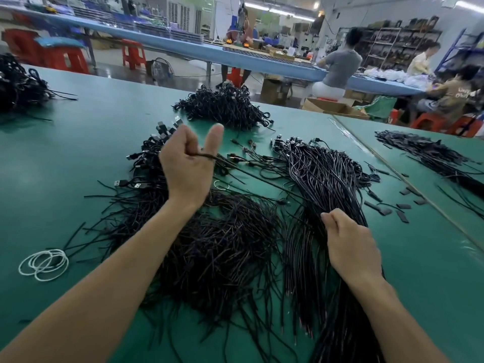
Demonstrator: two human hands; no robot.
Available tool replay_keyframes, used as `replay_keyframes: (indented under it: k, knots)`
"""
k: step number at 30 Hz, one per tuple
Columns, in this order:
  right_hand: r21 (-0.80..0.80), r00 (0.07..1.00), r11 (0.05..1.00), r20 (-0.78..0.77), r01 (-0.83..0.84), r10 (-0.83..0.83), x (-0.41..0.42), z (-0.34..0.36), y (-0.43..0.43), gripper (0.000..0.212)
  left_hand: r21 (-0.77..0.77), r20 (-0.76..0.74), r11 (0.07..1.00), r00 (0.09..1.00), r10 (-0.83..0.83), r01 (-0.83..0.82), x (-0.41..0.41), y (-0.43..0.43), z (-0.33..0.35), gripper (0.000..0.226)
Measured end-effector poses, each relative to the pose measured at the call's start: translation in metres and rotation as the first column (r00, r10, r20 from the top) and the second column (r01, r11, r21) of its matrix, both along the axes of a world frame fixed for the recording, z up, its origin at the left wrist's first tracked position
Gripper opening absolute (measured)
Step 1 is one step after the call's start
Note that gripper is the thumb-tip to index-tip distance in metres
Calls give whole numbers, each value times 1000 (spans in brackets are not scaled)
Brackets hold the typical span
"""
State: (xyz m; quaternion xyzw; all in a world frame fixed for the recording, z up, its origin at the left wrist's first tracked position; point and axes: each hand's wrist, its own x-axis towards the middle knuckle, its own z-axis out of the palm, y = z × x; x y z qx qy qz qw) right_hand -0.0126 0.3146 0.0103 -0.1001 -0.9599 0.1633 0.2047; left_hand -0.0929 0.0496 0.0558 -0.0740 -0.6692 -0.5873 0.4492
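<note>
The left grip [188, 163] is closed round a thin black cable [209, 156], thumb up, above the worktop [78, 153]. The right grip [351, 244] pinches strands of the cable bundle [322, 179] directly beneath it.

Single view only, head-worn, wide-angle. Looks forward and down over green worktop [78, 158]. Both forearms enter from bottom edge; left hand [187, 166] mid-frame, right hand [351, 247] lower right, both close to lens. Cable piles fill near field. Upper frame reaches far workshop benches; edges bent by lens.
</note>
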Motion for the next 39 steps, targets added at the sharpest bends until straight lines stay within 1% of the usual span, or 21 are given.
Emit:
replay_keyframes:
  k: [2,3,5,6,7,9,11,13,15,18,19,20,22,24,28,31,33,35,36,38,39]
  knots:
    - [-14,993,1000,114,21,-19,-1,-2,2,41,0,-83,1000,996,11,-11,9,-13,4,45]
    - [-1,979,1000,201,13,-13,-1,-2,1,36,-52,-116,998,993,13,-19,13,-18,5,45]
    - [95,929,995,370,-33,-5,-2,1,-7,28,-260,-114,965,993,13,-43,19,-20,3,43]
    - [125,916,990,401,-72,16,-3,3,-12,37,-404,-95,912,995,39,-74,21,-18,2,42]
    - [107,924,985,373,-136,87,-4,5,-19,54,-543,-80,834,994,70,-102,22,-14,0,40]
    - [-27,920,940,199,-340,338,2,16,-42,80,-739,-45,667,995,94,-96,27,-4,-4,35]
    - [-199,848,834,27,-514,529,8,30,-68,87,-828,3,559,996,86,-45,30,6,-10,31]
    - [-320,801,743,-100,-587,590,10,37,-82,83,-864,40,503,996,81,-6,33,14,-14,29]
    - [-403,805,700,-221,-589,550,11,43,-86,72,-893,36,450,996,78,-4,34,16,-15,28]
    - [-423,794,673,-354,-607,494,14,48,-82,37,-919,49,395,996,78,15,31,11,-18,27]
    - [-370,779,690,-377,-623,501,14,48,-80,30,-920,75,391,994,78,39,30,9,-22,27]
    - [-305,764,711,-392,-633,512,14,47,-79,32,-911,110,407,991,73,71,28,8,-25,27]
    - [-234,767,747,-374,-622,521,12,44,-74,45,-851,182,509,982,52,130,26,8,-30,30]
    - [-207,792,774,-299,-599,533,9,41,-70,48,-753,206,640,978,10,152,24,6,-32,32]
    - [-61,854,872,-245,-486,459,7,30,-51,48,-482,226,864,973,-37,145,15,0,-30,38]
    - [46,903,934,-244,-354,354,8,23,-37,47,-205,231,969,969,-92,141,13,-7,-19,44]
    - [64,935,953,-184,-296,303,8,20,-33,46,-179,131,981,990,-58,81,14,-12,-14,43]
    - [70,968,967,-41,-246,249,7,19,-33,44,-329,62,944,998,-10,30,18,-13,-11,43]
    - [92,972,968,47,-232,228,6,18,-35,39,-440,65,898,998,8,21,21,-13,-11,44]
    - [130,951,955,196,-266,238,5,19,-42,25,-665,123,746,990,64,34,25,-10,-13,46]
    - [101,926,942,246,-319,287,6,20,-46,33,-751,160,658,982,101,55,27,-8,-14,47]
